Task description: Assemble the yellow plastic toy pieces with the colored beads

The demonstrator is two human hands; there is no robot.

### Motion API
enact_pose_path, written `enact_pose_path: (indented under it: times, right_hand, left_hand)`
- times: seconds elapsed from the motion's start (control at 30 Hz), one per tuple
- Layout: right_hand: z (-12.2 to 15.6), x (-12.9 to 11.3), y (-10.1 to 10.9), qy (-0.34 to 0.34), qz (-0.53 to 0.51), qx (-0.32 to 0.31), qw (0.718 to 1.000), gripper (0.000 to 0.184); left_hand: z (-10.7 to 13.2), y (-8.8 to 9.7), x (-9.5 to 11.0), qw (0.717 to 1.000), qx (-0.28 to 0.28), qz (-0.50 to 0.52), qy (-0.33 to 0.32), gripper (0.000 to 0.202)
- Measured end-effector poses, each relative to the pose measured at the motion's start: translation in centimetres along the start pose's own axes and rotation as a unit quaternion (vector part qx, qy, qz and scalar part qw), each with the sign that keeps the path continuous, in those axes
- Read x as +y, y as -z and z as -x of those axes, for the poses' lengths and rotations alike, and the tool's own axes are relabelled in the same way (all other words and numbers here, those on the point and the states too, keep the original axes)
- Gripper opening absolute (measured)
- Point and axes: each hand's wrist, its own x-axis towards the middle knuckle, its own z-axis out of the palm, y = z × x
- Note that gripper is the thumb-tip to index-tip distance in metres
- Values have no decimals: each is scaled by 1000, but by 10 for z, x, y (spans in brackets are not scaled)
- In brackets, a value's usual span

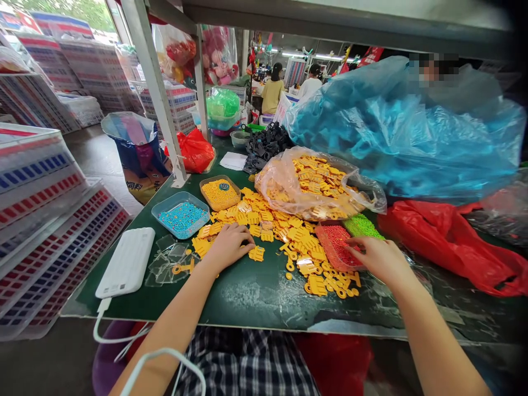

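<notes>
My left hand (231, 246) rests low over the table, its curled fingertips closed on the edge of a small yellow comb-shaped plastic piece (257, 253). More yellow plastic pieces (301, 242) lie loose in a heap around it. To the right, my right hand (381, 259) reaches over a red tray of small red beads (336, 242). Its fingers are stretched out and slightly apart, at the tray's right side; I see nothing between them. Bright green beads (362, 226) sit just behind the red ones. Behind the heap, a clear plastic bag (280, 184) holds more yellow pieces.
Trays of blue beads (183, 217) and yellow beads (220, 193) stand left of the heap. A white power bank (126, 261) with a cable lies at the left edge. Black pieces (268, 144), a big blue bag (396, 137) and a red bag (449, 242) occupy the back and right.
</notes>
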Motion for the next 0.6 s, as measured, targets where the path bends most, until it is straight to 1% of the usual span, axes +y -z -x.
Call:
enact_pose_path:
  times: [0.17,0.4,0.5,0.6]
  right_hand:
    - [3,1,-2,1,7,-4,1000,31]
    - [5,-1,-2,-5,15,-5,1000,31]
    - [4,-3,0,-8,18,-12,1000,29]
    - [3,-5,3,-11,20,-17,1000,26]
  left_hand:
    - [-4,3,2,1000,-16,-1,-4,18]
    - [-8,9,8,998,-29,-54,-25,16]
    - [-9,9,13,997,-25,-74,-28,18]
    - [-8,8,17,991,-12,-125,-45,20]
